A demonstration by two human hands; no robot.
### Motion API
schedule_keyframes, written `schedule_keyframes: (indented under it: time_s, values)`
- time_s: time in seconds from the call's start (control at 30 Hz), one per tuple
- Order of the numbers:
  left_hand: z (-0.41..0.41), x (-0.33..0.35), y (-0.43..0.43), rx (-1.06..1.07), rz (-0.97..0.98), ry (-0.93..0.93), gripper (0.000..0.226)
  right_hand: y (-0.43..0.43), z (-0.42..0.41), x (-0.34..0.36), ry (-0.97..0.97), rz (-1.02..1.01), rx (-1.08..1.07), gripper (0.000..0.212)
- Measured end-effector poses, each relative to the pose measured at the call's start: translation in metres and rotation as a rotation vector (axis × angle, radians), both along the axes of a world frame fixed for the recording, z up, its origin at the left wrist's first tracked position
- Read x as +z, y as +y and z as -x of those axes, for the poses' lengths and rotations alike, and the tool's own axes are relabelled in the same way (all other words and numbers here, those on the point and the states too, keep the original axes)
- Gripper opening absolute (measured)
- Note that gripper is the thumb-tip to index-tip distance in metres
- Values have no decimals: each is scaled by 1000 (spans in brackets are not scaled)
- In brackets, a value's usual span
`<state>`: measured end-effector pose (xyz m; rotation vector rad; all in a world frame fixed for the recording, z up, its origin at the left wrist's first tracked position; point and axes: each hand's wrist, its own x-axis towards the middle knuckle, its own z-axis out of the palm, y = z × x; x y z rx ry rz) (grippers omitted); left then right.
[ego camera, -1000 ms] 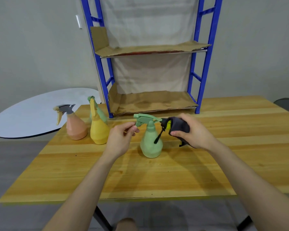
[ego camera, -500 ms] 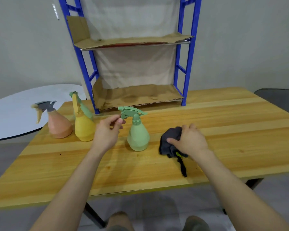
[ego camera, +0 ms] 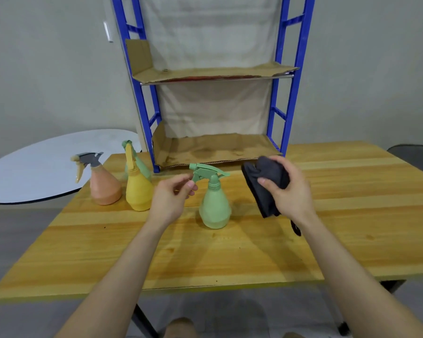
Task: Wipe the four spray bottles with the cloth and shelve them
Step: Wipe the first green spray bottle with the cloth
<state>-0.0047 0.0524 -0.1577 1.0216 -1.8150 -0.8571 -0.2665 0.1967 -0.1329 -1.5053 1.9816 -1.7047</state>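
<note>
While the green bottle (ego camera: 215, 206) stands on the counter (ego camera: 205, 259), the left hand (ego camera: 172, 198) curls its fingers at the trigger; whether it pinches it I cannot tell. The right hand (ego camera: 291, 191) grips the bunched cloth (ego camera: 266, 181) just beside. Wiping seems about to begin: steady the bottle, then bring the cloth onto it. A fourth bottle (ego camera: 142, 167) is mostly hidden behind the yellow bottle (ego camera: 138, 191).

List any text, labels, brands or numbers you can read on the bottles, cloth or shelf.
None readable.
Green bottle, yellow bottle, pink bottle: plain, no labels seen.
Fourth bottle, behind the yellow: mostly hidden.
Cloth: plain dark.
Shelf cardboard: stains only.
</note>
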Motion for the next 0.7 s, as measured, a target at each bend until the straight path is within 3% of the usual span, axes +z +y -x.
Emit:
schedule_keyframes:
  time_s: [0.1,0.17,0.23,0.33,0.43,0.7]
  values:
    - [2,1,0,-10,23,18,26,-13,-24,51,282,126,167,54]
    - [3,2,0,-40,54,-26,18,-34,-41,66,488,14,280,55]
    - [5,2,3,-21,86,-103,29,-53,-60,64,629,-113,375,57]
    - [4,-4,4,17,100,-130,39,-66,-72,52,654,-135,359,56]
    - [7,-6,7,16,154,-142,29,-71,-69,42,621,-87,249,58]
    - [11,-7,12,-26,182,-83,15,-42,-27,17,408,6,212,49]
